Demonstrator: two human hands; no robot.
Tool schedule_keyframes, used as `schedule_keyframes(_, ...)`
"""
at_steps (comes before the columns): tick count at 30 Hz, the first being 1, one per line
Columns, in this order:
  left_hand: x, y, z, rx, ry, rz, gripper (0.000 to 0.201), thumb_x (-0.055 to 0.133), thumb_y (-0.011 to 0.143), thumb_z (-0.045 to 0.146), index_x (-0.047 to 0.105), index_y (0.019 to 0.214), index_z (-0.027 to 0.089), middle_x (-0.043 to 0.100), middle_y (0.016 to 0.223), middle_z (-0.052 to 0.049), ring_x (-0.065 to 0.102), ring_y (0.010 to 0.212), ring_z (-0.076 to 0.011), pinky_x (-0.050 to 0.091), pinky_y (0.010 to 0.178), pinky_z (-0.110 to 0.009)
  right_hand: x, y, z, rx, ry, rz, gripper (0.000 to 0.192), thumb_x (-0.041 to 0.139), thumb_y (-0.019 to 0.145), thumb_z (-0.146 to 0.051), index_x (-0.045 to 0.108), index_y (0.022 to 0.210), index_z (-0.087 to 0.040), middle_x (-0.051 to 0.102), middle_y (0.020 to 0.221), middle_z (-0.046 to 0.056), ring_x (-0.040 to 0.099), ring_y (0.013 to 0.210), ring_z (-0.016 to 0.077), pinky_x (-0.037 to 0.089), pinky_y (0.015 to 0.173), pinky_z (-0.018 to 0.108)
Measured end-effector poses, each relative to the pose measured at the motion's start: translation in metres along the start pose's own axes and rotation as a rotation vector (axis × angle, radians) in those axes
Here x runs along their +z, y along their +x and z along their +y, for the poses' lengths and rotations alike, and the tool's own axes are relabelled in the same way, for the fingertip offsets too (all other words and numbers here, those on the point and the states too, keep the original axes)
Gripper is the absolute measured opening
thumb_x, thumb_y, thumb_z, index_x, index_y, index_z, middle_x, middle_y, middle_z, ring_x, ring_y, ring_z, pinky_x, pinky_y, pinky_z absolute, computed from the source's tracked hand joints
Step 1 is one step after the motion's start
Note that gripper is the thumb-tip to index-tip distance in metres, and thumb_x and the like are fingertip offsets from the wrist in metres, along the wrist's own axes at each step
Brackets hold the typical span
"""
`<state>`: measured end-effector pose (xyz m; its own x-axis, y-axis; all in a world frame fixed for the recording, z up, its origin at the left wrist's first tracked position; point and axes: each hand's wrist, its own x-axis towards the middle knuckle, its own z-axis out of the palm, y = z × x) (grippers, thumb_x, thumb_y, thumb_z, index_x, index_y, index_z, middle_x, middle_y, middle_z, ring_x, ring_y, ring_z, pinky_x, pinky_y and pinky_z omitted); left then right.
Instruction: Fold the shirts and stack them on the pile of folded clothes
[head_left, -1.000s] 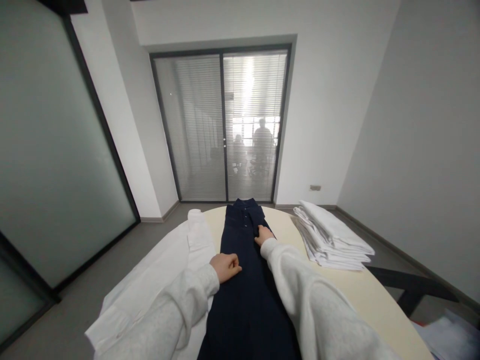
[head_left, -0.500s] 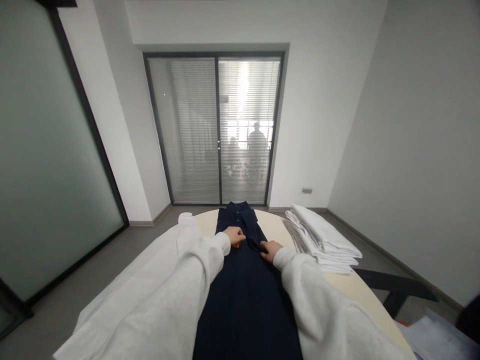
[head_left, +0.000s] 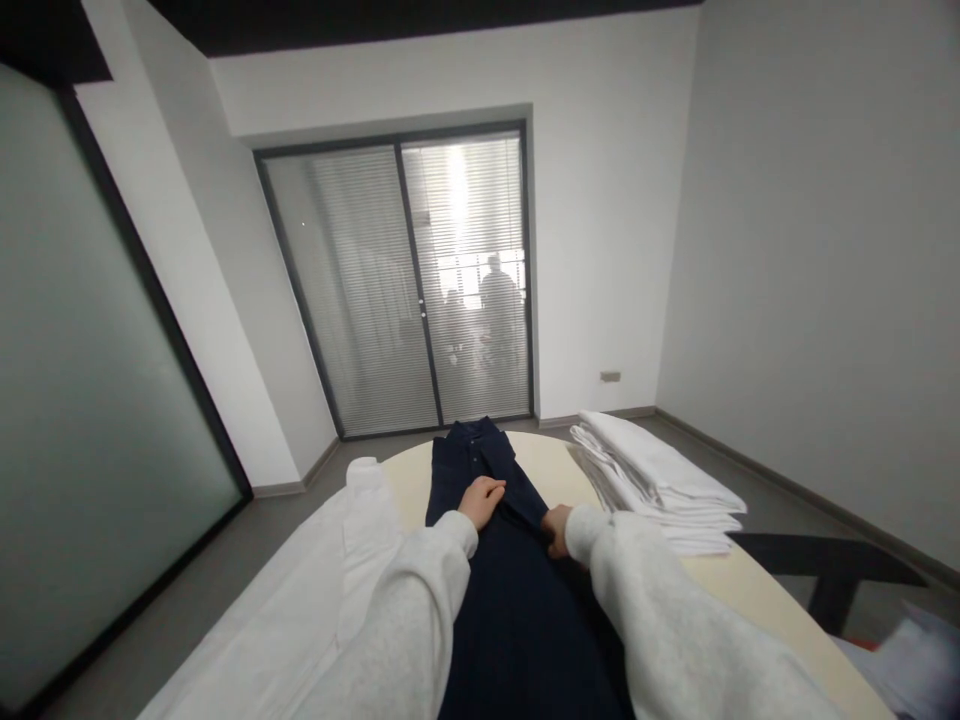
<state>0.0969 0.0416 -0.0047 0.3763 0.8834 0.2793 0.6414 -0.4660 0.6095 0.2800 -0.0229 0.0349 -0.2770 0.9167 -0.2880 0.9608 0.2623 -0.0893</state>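
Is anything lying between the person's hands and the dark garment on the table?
Nothing visible. The left hand rests directly on the dark garment, and the right hand touches its right edge. The white stack sits apart, to the right.

A dark navy garment [head_left: 495, 600] is spread flat and lengthwise along the middle of the frame, running from the bottom edge up to the far end of the desk, where its narrower upper part with a placket and small buttons is seen. The fabric is plain and nearly smooth, and a folded edge shows at its right side in the centre of the frame. Whether it is a shirt or a dress cannot be told. Its lower part is cut off by the bottom edge.
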Motion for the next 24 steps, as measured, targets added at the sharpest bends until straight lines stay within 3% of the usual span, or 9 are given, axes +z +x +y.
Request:
schedule_keyframes(5, -0.008, 0.004, -0.005, -0.115, -0.051, 0.14, 0.032, 0.039, 0.089, 0.028, 0.065, 0.104, 0.017, 0.062, 0.109, -0.004, 0.054, 0.105, -0.0128, 0.038, 0.094, -0.022, -0.01, -0.005, -0.007, -0.183, 0.287, 0.049, 0.005, 0.061, 0.066, -0.021, 0.058, 0.069, -0.019, 0.055, 0.056, -0.004, 0.057, 0.056, 0.0125, 0.041, 0.052, 0.021)
schedule_keyframes(9, -0.014, 0.004, -0.009, -0.235, -0.016, 0.22, 0.032, 0.04, 0.089, 0.028, 0.066, 0.101, 0.015, 0.064, 0.106, -0.005, 0.055, 0.104, -0.0135, 0.039, 0.091, -0.021, -0.01, -0.009, -0.032, -0.147, 0.485, 0.102, 0.007, 0.051, 0.077, -0.025, 0.051, 0.078, -0.018, 0.049, 0.053, -0.007, 0.048, 0.041, 0.0086, 0.037, 0.043, 0.02)
schedule_keyframes(12, -0.017, 0.002, -0.011, -0.287, 0.016, 0.26, 0.031, 0.041, 0.089, 0.028, 0.067, 0.099, 0.014, 0.064, 0.106, -0.008, 0.056, 0.103, -0.0165, 0.038, 0.091, -0.025, 0.002, -0.009, -0.05, -0.175, 0.469, 0.137, 0.009, 0.057, 0.072, -0.021, 0.049, 0.075, -0.018, 0.053, 0.059, -0.005, 0.046, 0.043, 0.0071, 0.035, 0.044, 0.019)
schedule_keyframes(15, -0.018, 0.001, -0.013, -0.314, 0.046, 0.279, 0.029, 0.044, 0.087, 0.029, 0.068, 0.097, 0.015, 0.065, 0.104, -0.008, 0.057, 0.101, -0.0179, 0.039, 0.09, -0.027, 0.013, -0.009, -0.06, -0.205, 0.444, 0.07, 0.017, 0.061, 0.067, -0.018, 0.05, 0.079, -0.018, 0.055, 0.062, -0.005, 0.046, 0.047, 0.0071, 0.035, 0.048, 0.019)
schedule_keyframes(20, -0.016, 0.001, -0.016, -0.313, 0.056, 0.252, 0.019, 0.055, 0.079, 0.018, 0.07, 0.09, 0.016, 0.068, 0.097, -0.005, 0.06, 0.096, -0.0156, 0.041, 0.087, -0.023, 0.014, -0.009, -0.059, -0.211, 0.382, 0.065, 0.044, 0.066, 0.061, -0.019, 0.053, 0.103, -0.015, 0.057, 0.068, -0.003, 0.051, 0.061, 0.0115, 0.038, 0.056, 0.021)
schedule_keyframes(24, -0.015, 0.001, -0.015, -0.242, 0.047, 0.285, 0.023, 0.054, 0.075, 0.011, 0.07, 0.091, 0.017, 0.067, 0.098, -0.003, 0.059, 0.095, -0.012, 0.041, 0.088, -0.02, 0.006, -0.012, -0.054, -0.278, 0.349, 0.086, 0.066, 0.063, 0.062, -0.019, 0.046, 0.125, -0.012, 0.063, 0.085, 0.005, 0.058, 0.076, 0.0174, 0.044, 0.066, 0.026)
